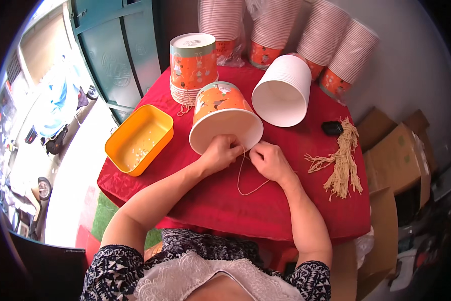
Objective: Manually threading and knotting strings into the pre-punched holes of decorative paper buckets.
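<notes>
left hand (pixel 219 151): grip pinching one cord (pixel 239 184) at one orange paper bucket's (pixel 224 103) mouth. right hand (pixel 270 160): grip pressed together at rim. left of bucket: one yellow tray (pixel 144 131).

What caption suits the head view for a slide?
Both hands at an open, tipped orange bucket, beige string looping below.

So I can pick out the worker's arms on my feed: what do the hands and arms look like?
The left hand and right hand are ungloved, with no watch or bracelet showing. The forearms are bare. The short sleeves are dark with a white pattern; white lace covers the chest.
</notes>
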A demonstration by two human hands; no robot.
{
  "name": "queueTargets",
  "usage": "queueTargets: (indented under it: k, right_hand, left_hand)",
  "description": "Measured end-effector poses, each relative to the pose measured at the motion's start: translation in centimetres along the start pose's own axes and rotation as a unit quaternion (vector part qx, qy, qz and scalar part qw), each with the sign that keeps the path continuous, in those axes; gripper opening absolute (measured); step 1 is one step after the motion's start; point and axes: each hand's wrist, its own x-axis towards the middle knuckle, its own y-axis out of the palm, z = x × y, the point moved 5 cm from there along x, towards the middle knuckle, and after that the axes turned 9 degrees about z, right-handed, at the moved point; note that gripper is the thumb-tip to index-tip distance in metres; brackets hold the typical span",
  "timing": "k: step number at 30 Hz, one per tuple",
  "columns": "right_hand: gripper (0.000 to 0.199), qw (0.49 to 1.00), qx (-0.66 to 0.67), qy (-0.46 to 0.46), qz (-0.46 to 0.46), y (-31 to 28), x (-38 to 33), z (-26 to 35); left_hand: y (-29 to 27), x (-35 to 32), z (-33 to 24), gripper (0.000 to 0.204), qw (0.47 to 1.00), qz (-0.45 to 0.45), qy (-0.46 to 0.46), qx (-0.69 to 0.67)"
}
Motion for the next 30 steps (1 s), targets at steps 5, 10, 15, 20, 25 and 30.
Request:
queueTargets:
  k: [5, 10, 15, 20, 25, 30]
  right_hand:
    - [0.025, 0.976, 0.118, 0.160, -0.087, 0.1, 0.1, 0.4]
    - [0.016, 0.914, 0.278, 0.292, -0.045, 2.0, -0.5, 0.0]
    - [0.009, 0.835, 0.478, 0.272, -0.022, 2.6, -0.5, -0.6]
    - [0.013, 0.782, 0.556, 0.280, -0.002, 2.1, -0.6, 0.3]
    - [0.010, 0.802, 0.543, 0.249, 0.023, 1.5, -0.6, 0.8]
    - [0.010, 0.971, 0.234, 0.040, 0.003, -1.1, 0.3, 0.9]
  left_hand:
    - [0.4, 0.1, 0.6, 0.021, 0.999, -0.033, -0.002, -0.020]
    - [0.4, 0.2, 0.9, 0.019, 0.998, -0.060, 0.026, -0.001]
    - [0.5, 0.0, 0.5, 0.020, 0.997, -0.066, 0.031, -0.001]
    - [0.4, -0.3, -0.2, 0.020, 0.995, -0.095, 0.021, 0.010]
    - [0.4, -0.2, -0.1, 0.019, 0.994, -0.103, 0.027, 0.012]
    - [0.3, -0.1, -0.1, 0.022, 0.997, -0.080, -0.001, 0.019]
